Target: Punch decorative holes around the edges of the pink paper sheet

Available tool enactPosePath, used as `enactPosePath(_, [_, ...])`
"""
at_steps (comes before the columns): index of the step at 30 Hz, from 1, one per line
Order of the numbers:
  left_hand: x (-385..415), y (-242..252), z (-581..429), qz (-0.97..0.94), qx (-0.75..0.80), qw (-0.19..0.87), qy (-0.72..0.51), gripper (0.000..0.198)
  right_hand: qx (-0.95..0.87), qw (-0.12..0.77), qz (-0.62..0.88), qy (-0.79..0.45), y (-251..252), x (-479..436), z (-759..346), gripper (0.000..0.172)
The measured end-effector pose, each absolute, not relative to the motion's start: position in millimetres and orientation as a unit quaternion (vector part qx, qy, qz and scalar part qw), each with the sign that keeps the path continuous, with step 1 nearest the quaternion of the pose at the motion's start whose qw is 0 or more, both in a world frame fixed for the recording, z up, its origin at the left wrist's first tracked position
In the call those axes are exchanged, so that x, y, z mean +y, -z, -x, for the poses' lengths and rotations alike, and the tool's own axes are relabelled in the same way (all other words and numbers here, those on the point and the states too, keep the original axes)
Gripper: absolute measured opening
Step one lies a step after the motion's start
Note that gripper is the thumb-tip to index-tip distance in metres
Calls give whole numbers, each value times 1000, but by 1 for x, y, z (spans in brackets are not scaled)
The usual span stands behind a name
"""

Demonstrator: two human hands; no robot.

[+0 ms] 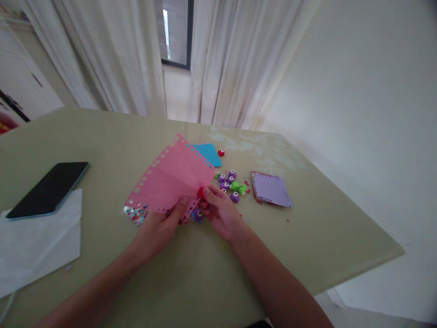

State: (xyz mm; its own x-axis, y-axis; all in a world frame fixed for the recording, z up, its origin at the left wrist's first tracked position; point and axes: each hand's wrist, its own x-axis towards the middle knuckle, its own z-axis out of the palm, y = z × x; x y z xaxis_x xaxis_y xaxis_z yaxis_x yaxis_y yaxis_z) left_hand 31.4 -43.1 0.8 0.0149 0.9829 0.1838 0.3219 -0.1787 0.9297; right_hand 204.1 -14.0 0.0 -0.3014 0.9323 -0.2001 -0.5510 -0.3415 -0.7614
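A pink sheet of paper (170, 175) with small shapes cut out along its edges is tilted above the table. My left hand (165, 221) pinches its near edge, the thumb on top. At the sheet's right corner, my right hand (220, 209) is closed around a small red paper punch (201, 193), which touches the paper's edge. Under the near corner lies a purple punch (197, 215). Several more purple punches (234, 197) and green ones (235, 186) sit just beyond my right hand. Confetti bits (136, 215) show under the sheet's left corner, partly hidden.
Farther back are a blue sheet (209, 154) and another red punch (221, 152). A stack of punched paper squares, purple on top (272, 189), lies on the right. On the left, a black phone (51, 189) rests partly on white paper (41, 248). Tiny paper scraps dot the table (327, 228).
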Motion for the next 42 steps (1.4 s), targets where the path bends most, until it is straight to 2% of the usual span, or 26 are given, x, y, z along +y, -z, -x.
enactPosePath(7, [-45, -1, -32, -608, 550, 360, -446, 44, -283, 531, 332, -727, 0, -16, -200, 44])
enactPosePath(13, [-44, -2, -31, -562, 579, 366, -464, 39, -306, 500, 331, -740, 2, -13, -202, 41])
enactPosePath(20, [-40, -4, -31, -549, 570, 348, -502, 38, -301, 521, 328, -728, 2, -12, -203, 45])
enactPosePath(27, [-42, 3, -30, -581, 564, 372, -455, 38, -312, 517, 344, -719, 9, -8, -205, 45])
enactPosePath(34, [-41, 5, -29, -601, 555, 346, -459, 39, -313, 510, 329, -731, 7, -10, -205, 47])
enactPosePath(42, [-44, 2, -33, -582, 542, 385, -468, 37, -340, 537, 340, -693, 6, -12, -202, 39])
